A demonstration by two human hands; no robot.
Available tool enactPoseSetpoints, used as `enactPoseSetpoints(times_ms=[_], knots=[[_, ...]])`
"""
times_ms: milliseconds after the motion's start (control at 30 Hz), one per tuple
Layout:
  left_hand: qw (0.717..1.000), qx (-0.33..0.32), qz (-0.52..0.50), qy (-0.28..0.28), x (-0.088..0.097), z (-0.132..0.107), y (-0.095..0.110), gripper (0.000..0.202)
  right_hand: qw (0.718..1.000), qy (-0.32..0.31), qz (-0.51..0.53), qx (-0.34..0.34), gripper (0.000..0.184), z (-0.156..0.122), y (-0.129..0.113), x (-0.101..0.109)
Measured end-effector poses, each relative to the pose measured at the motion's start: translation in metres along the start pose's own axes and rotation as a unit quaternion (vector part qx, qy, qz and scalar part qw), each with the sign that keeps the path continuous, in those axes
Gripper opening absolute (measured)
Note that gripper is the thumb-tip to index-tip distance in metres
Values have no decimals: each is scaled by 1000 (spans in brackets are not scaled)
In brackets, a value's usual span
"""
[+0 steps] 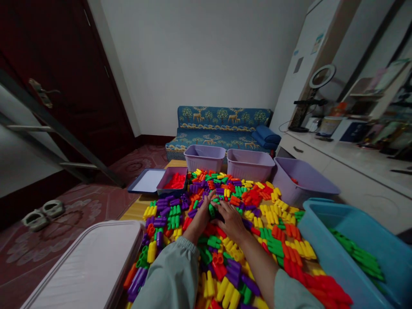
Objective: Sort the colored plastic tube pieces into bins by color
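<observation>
Plastic bullet-shaped building blocks [174,216] in red, yellow, green and purple lie spread over the wooden table. My left hand [200,219] and my right hand [231,219] meet near the middle of the pile. Between them are green building blocks [213,209], gripped from both sides. The left hand's fingers point up along the near side of the green blocks, while the right hand's fingers curl over them. Part of the green blocks is hidden behind the fingers. Loose blocks surround both hands.
Lilac bins [205,159] line the table's far side. A blue bin [350,240] with green blocks stands at right. A small box [172,180] holds red blocks, beside a lid [148,180]. A large pale lid [86,266] lies front left. Behind is a sofa [222,135].
</observation>
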State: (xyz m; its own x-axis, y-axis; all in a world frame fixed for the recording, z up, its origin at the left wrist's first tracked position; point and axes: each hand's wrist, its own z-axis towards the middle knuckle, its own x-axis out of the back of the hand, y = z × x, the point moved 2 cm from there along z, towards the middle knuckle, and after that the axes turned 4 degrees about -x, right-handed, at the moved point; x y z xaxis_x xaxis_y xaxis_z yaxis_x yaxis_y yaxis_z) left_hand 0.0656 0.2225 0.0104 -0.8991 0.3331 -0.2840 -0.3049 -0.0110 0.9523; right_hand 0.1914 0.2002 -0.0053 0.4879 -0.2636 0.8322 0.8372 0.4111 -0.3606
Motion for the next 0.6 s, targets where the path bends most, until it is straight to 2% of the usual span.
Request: enactPoseSetpoints(times_ms=[100,333,467,600], knots=[[999,4,-47,-17,-1,2,-5,57,999,18,26,-2,54,0,0,-1],[999,15,-36,-1,0,16,-20,57,993,49,104,-34,41,-2,1,3],[998,10,-54,-30,3,10,-23,65,989,50,132,-37,42,0,0,6],[998,-4,-31,-46,5,0,-15,58,989,46,131,-54,38,0,-1,5]])
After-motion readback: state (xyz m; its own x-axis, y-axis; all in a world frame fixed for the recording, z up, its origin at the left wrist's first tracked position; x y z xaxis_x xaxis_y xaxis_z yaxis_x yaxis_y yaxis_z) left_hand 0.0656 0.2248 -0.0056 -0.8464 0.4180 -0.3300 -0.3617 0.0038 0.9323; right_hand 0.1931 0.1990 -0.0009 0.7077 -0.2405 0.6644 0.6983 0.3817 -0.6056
